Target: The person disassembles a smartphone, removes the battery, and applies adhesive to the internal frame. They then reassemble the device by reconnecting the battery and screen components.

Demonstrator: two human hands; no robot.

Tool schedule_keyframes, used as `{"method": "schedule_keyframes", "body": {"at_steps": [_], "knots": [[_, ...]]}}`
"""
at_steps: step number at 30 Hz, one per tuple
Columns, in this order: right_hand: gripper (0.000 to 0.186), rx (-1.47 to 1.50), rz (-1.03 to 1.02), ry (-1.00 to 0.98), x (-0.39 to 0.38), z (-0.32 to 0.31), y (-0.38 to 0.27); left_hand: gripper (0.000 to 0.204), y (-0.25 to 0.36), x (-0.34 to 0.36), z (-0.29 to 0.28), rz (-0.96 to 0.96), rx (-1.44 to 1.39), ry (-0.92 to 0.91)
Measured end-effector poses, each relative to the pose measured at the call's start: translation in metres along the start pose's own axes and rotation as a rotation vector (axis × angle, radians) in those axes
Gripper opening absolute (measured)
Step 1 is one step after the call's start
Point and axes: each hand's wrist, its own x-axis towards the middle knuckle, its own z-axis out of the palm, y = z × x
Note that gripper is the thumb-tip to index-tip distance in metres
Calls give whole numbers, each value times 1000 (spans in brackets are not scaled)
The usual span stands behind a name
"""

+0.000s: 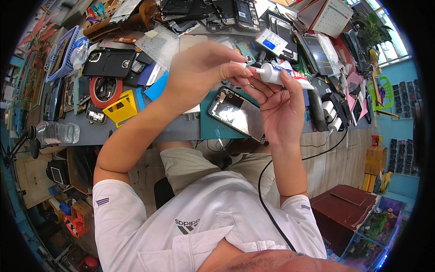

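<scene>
My right hand [283, 109] is closed around a white squeeze tube [271, 73] with blue and red print, its narrow nozzle pointing left. Just off the nozzle, my left hand [199, 68] pinches a small white cap [239, 64] between thumb and fingers. Fingers of both hands meet or nearly touch below the nozzle. Under them, a phone screen [235, 113] in a dark frame lies on the green mat [210, 129], its surface partly reflective.
Left of my arm are a black phone case [108, 62], red tape roll [106, 90], yellow phone stand [121, 109] and clear plastic container [58, 133]. Phone parts crowd the bench's back. A black cable [260, 181] runs past my right forearm. A desk calendar [330, 18] stands back right.
</scene>
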Motion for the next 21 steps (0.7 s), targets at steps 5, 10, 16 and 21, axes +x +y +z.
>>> {"method": "schedule_keyframes", "body": {"at_steps": [5, 10, 16, 21], "knots": [[39, -2, -7, -8, 0, -2, 1, 17, 0, 0, 0, 7, 7, -6], [38, 3, -9, -5, 0, -1, 0, 17, -3, 0, -1, 17, 20, 3], [37, -9, -22, 12, 0, -1, 2, 17, -3, 1, -2, 10, 22, 12], [34, -102, -97, 32, -1, 3, 1, 18, -4, -2, 1, 32, 105, 46]]}}
